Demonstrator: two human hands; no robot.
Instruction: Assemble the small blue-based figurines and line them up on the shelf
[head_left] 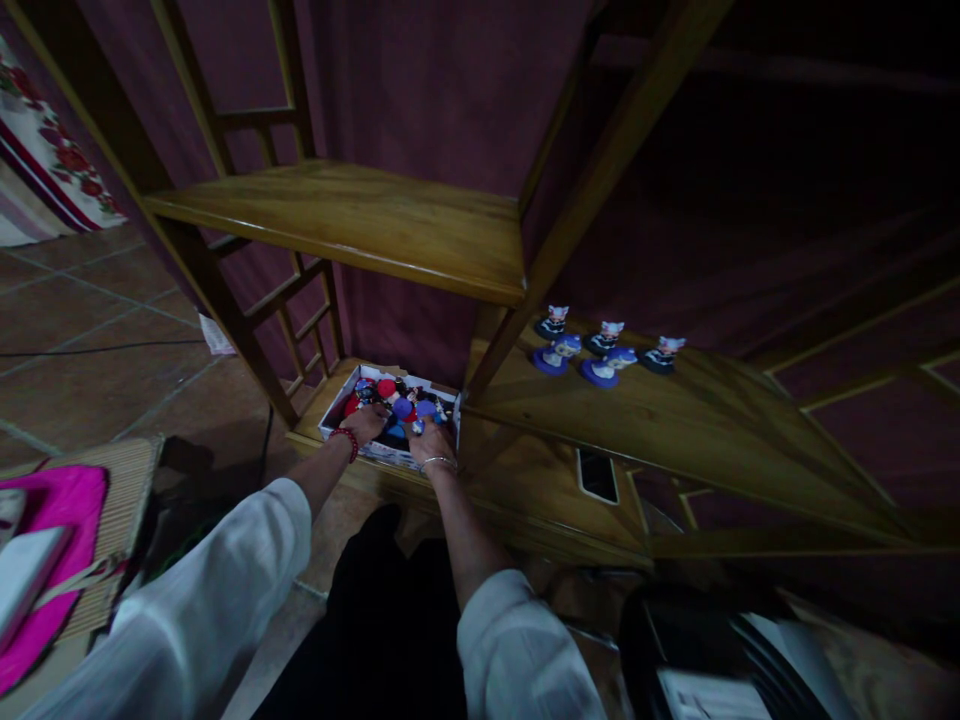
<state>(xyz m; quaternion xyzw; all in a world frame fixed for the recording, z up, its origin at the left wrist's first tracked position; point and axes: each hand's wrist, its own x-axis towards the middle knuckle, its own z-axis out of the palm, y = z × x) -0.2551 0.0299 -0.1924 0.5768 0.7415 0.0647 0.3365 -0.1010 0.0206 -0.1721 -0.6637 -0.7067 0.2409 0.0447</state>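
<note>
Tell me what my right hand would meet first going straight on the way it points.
Your right hand would probably meet a round purple figurine base in the open box; depth and dim light leave contact unclear.

A: Backdrop?
B: Maroon-purple wall surface [442,90] at upper centre; painted or draped, cannot tell.
A: Furniture?
B: Varnished wooden shelving unit [345,215], upper left across to right edge, boards at staggered heights. Lattice bars [259,117] along its left part. At lower left, a woven-topped surface [133,490] bearing bright pink fabric [82,495]. Dark bulky item [637,640] at lower right, identity unclear.
A: Floor?
B: Brownish tiles [97,395] with pale joints, left side; thin dark cable [105,350] runs over them. Red-flowered cloth [71,160] at upper left, reaching the tiles.
A: Light?
B: Dim overall. Upper right darkest; faint sheen along the upper-centre board's front edge.
</note>
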